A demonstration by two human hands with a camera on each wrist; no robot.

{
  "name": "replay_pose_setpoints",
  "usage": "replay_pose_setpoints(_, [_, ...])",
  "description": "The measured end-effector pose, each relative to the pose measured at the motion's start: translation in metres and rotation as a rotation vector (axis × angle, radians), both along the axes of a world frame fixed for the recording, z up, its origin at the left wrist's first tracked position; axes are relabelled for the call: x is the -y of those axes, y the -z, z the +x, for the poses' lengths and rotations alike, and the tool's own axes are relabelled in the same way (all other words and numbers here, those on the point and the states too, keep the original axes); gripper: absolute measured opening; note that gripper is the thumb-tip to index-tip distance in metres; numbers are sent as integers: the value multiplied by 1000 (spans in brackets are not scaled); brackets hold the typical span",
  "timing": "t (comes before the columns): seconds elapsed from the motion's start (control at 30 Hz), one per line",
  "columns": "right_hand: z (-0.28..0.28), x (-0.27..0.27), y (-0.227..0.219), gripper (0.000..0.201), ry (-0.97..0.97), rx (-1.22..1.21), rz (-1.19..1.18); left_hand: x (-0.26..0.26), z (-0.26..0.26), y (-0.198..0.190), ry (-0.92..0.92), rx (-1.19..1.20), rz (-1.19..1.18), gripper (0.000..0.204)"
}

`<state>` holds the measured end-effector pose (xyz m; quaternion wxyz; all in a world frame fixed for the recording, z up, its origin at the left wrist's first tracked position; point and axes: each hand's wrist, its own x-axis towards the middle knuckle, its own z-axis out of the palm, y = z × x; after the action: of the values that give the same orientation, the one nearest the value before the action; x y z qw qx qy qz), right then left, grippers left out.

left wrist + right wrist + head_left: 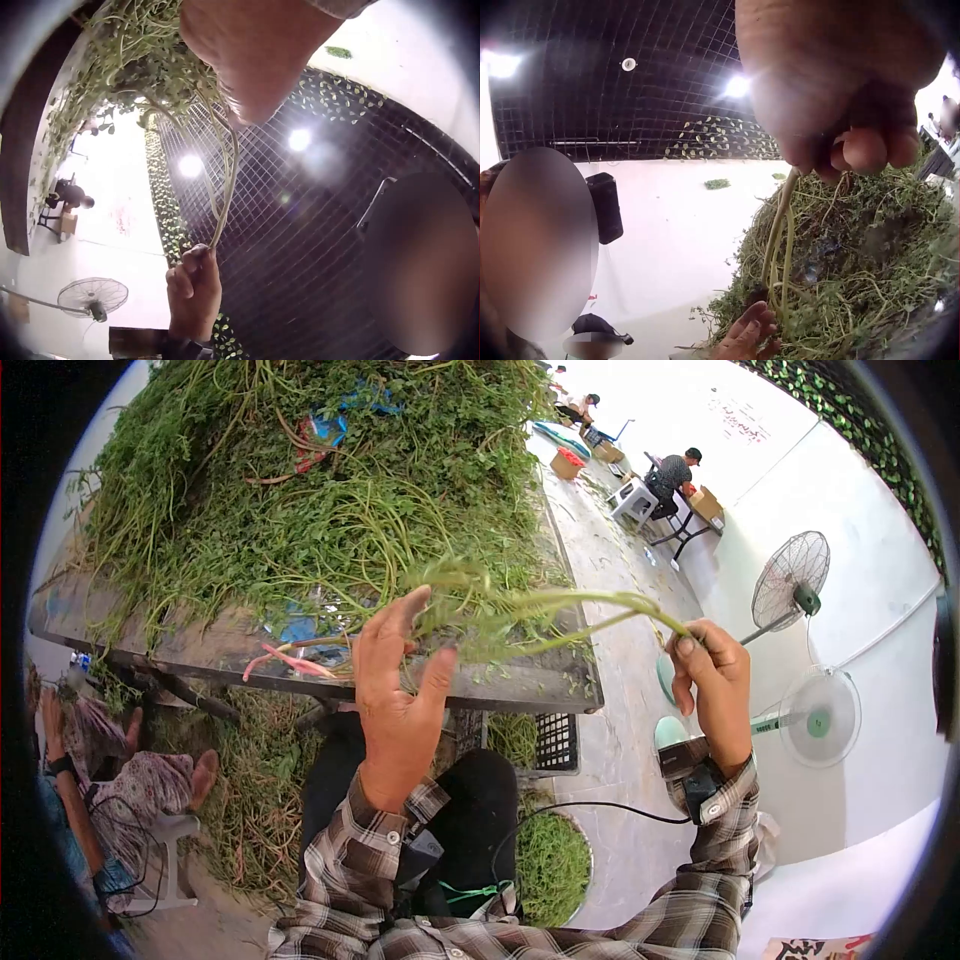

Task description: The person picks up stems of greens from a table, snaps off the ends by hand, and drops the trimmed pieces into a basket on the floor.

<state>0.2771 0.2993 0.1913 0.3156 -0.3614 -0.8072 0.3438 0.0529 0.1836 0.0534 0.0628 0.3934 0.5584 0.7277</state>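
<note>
Between finger and thumb my right hand (712, 675) pinches the ends of a few long green stems (622, 599). The stems run left in a loose arc, their leafy part blurred beside my left hand (393, 705). That hand is raised at the table's near edge with thumb and fingers spread apart, right at the leafy end. Behind both hands a large heap of leafy greens (340, 540) covers the dark table (500, 682). In the right wrist view the stems (774, 251) hang down from the right fingers towards the left hand (746, 337).
Pink strips (290, 660) lie at the table's front edge. Below are a black crate (556, 740) and a round container of greens (550, 865). Two fans stand at right, one a wire-cage fan (790, 580). A person (150, 760) sits at left; another (675, 480) works farther back.
</note>
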Motion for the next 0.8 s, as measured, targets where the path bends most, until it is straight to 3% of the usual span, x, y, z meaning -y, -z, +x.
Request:
replay_pose_setpoints(0.07, [5,7,-3,16,21,8,-37,2,1,-4,-131,-346,-68,44])
replay_pose_setpoints(0.2, [10,14,-12,15,-57,162,-38,2,4,-5,-35,-456,-76,44])
replay_pose_setpoints(0.27, [11,15,-16,14,-87,202,-52,0,4,-3,371,-222,-61,37])
replay_pose_setpoints(0.3, [9,16,-18,14,-100,199,-42,1,6,-3,376,-223,-62,37])
replay_pose_setpoints(0.37, [4,17,-21,14,-111,191,-34,1,12,-5,685,-91,-139,34])
replay_pose_setpoints(0.4, [1,16,-23,14,-110,209,-10,2,14,-7,690,-95,-144,34])
replay_pose_setpoints(0.47, [-8,16,-24,14,-104,221,6,4,19,-9,883,66,-313,30])
replay_pose_setpoints(0.63, [-35,13,-18,16,-144,238,212,4,25,-3,1003,151,-248,22])
replay_pose_setpoints(0.73, [-45,9,-10,24,-178,124,262,3,22,-5,922,255,-261,19])
replay_pose_setpoints(0.8, [-49,10,-5,32,-157,1,484,2,18,-7,830,463,-161,24])
